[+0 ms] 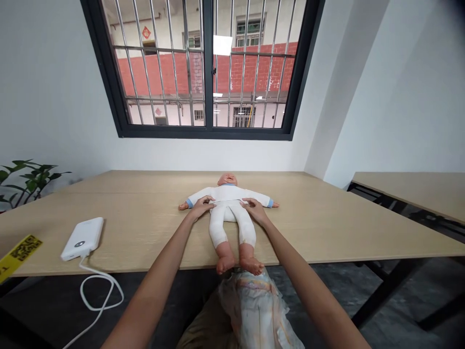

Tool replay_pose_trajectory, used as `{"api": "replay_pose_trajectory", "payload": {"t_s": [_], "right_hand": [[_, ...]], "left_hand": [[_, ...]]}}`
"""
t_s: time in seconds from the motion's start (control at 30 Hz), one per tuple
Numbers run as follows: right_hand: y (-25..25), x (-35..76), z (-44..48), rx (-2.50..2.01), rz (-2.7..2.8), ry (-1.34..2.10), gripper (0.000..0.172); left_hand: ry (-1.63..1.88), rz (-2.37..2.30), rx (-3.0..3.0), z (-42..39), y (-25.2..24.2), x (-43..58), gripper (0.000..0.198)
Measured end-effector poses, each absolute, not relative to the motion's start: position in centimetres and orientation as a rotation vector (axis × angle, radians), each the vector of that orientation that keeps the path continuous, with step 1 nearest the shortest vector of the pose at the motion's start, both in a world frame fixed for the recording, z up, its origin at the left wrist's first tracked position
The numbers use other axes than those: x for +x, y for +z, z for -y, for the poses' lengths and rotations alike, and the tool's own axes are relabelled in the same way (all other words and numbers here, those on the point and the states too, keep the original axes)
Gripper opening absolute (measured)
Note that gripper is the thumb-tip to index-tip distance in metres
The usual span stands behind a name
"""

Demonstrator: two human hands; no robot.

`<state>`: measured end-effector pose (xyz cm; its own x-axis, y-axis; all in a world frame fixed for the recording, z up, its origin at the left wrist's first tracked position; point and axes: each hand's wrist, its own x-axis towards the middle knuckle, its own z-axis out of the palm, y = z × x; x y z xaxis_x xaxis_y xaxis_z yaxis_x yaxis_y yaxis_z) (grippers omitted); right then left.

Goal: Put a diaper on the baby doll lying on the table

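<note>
A baby doll (228,194) lies on its back on the table, head toward the window, arms spread. It wears a white top with blue cuffs and white pants (219,225); its bare feet reach the near table edge. At the doll's waist, my left hand (202,207) pinches the pants on the left side. My right hand (255,210) does the same on the right side, fingers bent at the waistband. Exactly how much cloth each hand holds is hard to see. An unfolded diaper (256,295) rests on my lap, below the doll's feet.
On the left of the wooden table (145,194) lies a white power bank (83,237) with a white cable (103,308) hanging over the edge. A yellow tag (20,256) and a plant (31,179) are farther left. A second table (417,191) stands right.
</note>
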<state>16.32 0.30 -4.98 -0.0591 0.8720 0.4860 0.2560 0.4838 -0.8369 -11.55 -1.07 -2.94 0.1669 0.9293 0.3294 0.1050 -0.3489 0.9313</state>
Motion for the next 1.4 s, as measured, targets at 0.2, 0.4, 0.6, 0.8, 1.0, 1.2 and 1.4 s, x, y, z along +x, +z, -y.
{"api": "replay_pose_trajectory", "payload": {"t_s": [0.2,0.4,0.6,0.8,1.0,1.2,1.4], "right_hand": [[-4.8,16.4,0.1,-0.974,1.579,0.708,0.037],[-4.3,16.4,0.6,-0.927,1.593,0.711,0.033],[-4.3,16.3,0.7,-0.924,1.539,0.731,0.038],[-4.1,16.3,0.9,-0.959,1.549,0.699,0.04],[-4.2,16.3,0.7,-0.918,1.511,0.695,0.039],[-4.0,16.2,0.8,-0.9,1.582,0.755,0.04],[-3.5,16.0,1.7,-0.895,1.694,0.759,0.039]], "left_hand": [[1.267,-1.024,1.704,0.9,-3.0,-11.4,0.028],[1.26,-0.998,1.706,1.3,-2.6,-11.8,0.023],[1.287,-0.927,1.549,0.7,-3.2,-12.7,0.02],[1.33,-1.001,1.427,0.1,-3.5,-13.2,0.026],[1.384,-1.069,1.359,0.1,-3.3,-13.3,0.035],[1.417,-1.086,1.397,0.0,-3.5,-13.1,0.039],[1.389,-1.111,1.5,0.3,-3.7,-13.0,0.029]]}}
